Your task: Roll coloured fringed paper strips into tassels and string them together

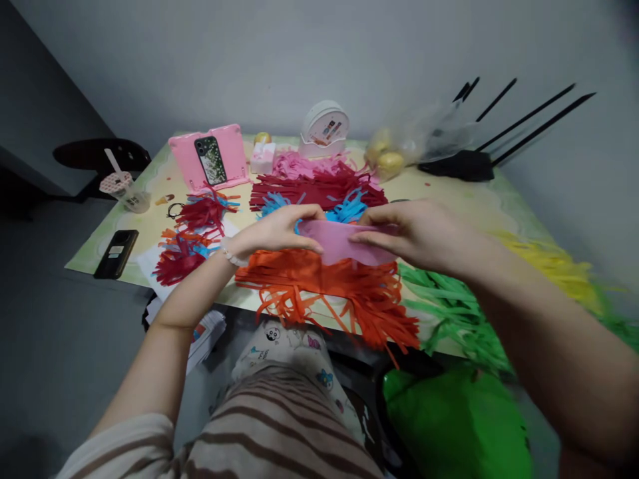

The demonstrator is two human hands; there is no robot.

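Note:
A pink paper strip [335, 241] is stretched level between my two hands above the table. My left hand [284, 228] is closed on its left end, thumb below and fingers above. At the other end, my right hand [412, 233] pinches the strip between thumb and fingers. Orange fringed paper [319, 273] lies just under it, its cut strands hanging over the front edge. Blue fringed paper [349, 207] shows behind my hands, partly hidden. Beyond that are dark red fringed paper [319, 189] and pink fringed paper [304, 164].
Red-orange-blue tassels [182, 256], a black phone [116, 254] and a lidded cup [130, 193] are at left. A pink tablet case [184, 163] stands behind. Green fringe [449, 306] and yellow fringe [559, 266] lie right, bagged fruit [389, 163] at the back, a green stool [459, 419] below.

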